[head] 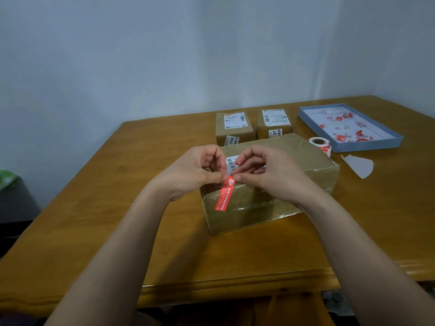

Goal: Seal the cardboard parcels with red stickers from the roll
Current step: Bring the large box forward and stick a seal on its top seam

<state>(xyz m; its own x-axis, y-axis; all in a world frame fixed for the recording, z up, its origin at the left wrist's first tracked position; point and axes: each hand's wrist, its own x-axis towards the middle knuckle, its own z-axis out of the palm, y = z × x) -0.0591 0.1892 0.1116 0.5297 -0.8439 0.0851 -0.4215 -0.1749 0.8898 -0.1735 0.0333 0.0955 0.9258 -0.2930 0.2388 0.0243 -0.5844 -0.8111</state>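
Red sticker [225, 193]: long axis near vertical, hanging down the large parcel's [282, 184] front.
Left hand [195, 171], right hand [266, 172]: together, pinching its top end.

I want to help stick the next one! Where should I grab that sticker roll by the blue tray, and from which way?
Probably from above, pinching its round outer sides. The sticker roll seems to lie flat with its hollow core facing up. Come from the front right: the large parcel blocks its left and the blue tray sits close behind.
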